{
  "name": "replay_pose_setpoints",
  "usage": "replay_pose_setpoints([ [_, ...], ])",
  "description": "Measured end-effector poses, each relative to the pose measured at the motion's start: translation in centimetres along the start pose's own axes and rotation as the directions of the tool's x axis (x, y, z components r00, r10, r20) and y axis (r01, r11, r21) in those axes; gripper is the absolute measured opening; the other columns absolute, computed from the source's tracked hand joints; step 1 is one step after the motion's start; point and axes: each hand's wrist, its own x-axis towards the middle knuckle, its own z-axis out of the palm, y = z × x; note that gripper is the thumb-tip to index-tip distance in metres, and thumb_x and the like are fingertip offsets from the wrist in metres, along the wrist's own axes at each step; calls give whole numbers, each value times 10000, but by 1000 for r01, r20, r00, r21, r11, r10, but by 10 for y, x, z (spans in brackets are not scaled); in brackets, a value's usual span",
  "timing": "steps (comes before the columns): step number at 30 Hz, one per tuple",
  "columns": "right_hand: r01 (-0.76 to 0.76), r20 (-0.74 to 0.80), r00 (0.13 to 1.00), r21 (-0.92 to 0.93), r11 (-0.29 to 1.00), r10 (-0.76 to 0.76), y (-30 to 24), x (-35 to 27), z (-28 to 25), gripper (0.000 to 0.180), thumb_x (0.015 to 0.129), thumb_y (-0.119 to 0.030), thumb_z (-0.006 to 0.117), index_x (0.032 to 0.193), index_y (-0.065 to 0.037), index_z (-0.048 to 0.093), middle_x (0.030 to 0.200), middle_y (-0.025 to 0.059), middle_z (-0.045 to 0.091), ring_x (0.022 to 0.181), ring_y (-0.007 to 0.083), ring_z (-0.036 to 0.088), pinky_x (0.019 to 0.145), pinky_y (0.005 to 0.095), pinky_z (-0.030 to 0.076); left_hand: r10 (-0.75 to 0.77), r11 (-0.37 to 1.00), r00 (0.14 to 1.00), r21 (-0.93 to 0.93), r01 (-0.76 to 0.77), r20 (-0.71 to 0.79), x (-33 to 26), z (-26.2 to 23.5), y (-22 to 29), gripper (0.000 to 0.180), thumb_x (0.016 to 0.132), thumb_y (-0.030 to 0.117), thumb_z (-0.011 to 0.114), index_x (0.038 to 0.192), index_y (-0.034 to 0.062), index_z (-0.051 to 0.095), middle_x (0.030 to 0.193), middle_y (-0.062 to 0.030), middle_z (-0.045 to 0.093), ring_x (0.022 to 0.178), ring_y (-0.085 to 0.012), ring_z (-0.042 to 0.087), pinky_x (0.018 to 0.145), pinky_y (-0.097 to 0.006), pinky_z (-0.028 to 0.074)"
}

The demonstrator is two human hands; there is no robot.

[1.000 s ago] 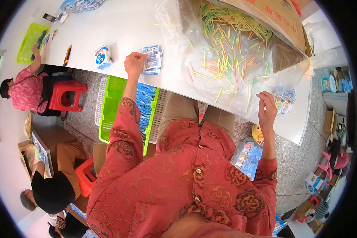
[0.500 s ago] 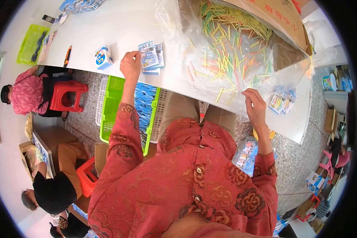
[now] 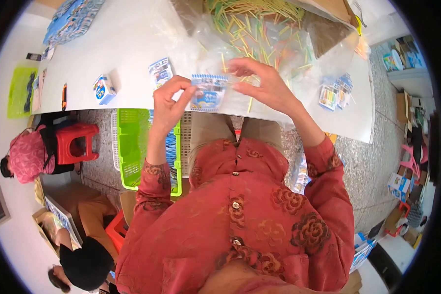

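Observation:
A small blue-and-white printed packet (image 3: 208, 93) hangs over the table's front edge, its left side pinched between the thumb and fingers of my left hand (image 3: 171, 102). My right hand (image 3: 267, 87) is close to the packet's right edge, thumb and forefinger apart. I make out nothing clearly held in it. Another packet (image 3: 160, 70) lies on the table behind my left hand. Beyond my right hand, thin yellow, green and pink sticks (image 3: 259, 34) spill across a clear plastic sheet (image 3: 306, 56). Several stick-filled packets (image 3: 335, 92) lie to the right.
On the white table (image 3: 132, 54) are a small box (image 3: 104, 89), a utility knife (image 3: 64, 97), a green tray (image 3: 22, 93) and a packet pile (image 3: 73, 22). A cardboard carton (image 3: 335, 32) stands at the back right. Below hangs a green basket (image 3: 132, 147). Other people sit at left.
My left hand has picked up a packet and moved it right. My right hand has come left from the sticks' near edge to the packet, its fingers spreading. The view has shifted.

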Motion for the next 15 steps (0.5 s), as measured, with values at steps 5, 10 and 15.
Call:
replay_pose_setpoints([
  [5,-186,291,933,-119,975,213,-4,4,-2,159,815,-122,642,922,-6,625,795,75,612,721,152,566,653,300,450,22,996,997,-86,-16,72,-5,28,0,66,802,45,641,795,-20,636,757,-70,607,697,-128,549,647,-256,434],
  [10,25,130,992,-241,970,7,-9,-4,-4,138,823,-129,629,843,6,607,729,112,585,653,239,546,599,335,431,-112,974,993,-191,117,37,-11,50,2,160,718,64,734,824,-25,655,756,-64,628,697,-97,562,632,-235,439],
  [15,151,128,985,-307,940,-116,-9,-9,-4,136,820,-127,625,868,-1,604,751,114,577,686,252,559,609,348,436,-144,979,988,-138,150,57,-14,60,1,88,718,36,722,761,-12,662,699,-49,633,639,-84,560,580,-234,429],
])
